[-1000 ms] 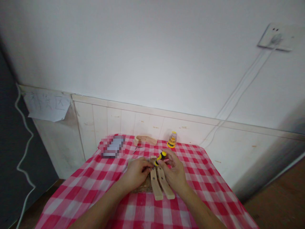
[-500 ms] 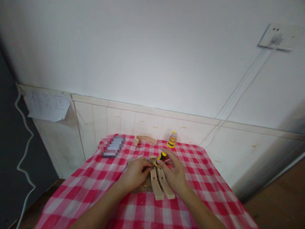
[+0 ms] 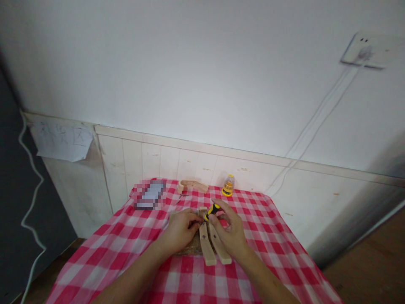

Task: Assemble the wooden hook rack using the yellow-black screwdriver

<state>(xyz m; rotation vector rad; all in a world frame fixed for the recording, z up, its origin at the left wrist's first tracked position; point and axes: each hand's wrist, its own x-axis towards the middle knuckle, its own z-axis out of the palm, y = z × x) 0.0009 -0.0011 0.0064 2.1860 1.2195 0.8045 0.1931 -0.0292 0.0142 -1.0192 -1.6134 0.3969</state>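
My right hand [image 3: 230,226] is closed around a yellow-and-black screwdriver [image 3: 213,210], which leans down to the left. Its lower end meets the top of a curved pale wooden piece [image 3: 207,249] with dark holes in it. My left hand [image 3: 182,230] has its fingertips pinched together at that same end of the wood; what they hold there is too small to make out. A second, similar wooden piece [image 3: 222,251] lies alongside on the right. Under both is a brownish plastic-wrapped pack [image 3: 189,249].
A checked cloth [image 3: 190,280] covers the table. Toward the wall stand a clear-topped yellow case of bits [image 3: 228,185] and more curved wooden parts [image 3: 194,185]. A blurred-out phone-like object [image 3: 150,195] lies at the back left, near small thin metal pieces [image 3: 182,196].
The screwdriver's handle has tipped slightly to the left, and my right index finger has shifted on its end. My left hand and the wooden pieces stay in place.
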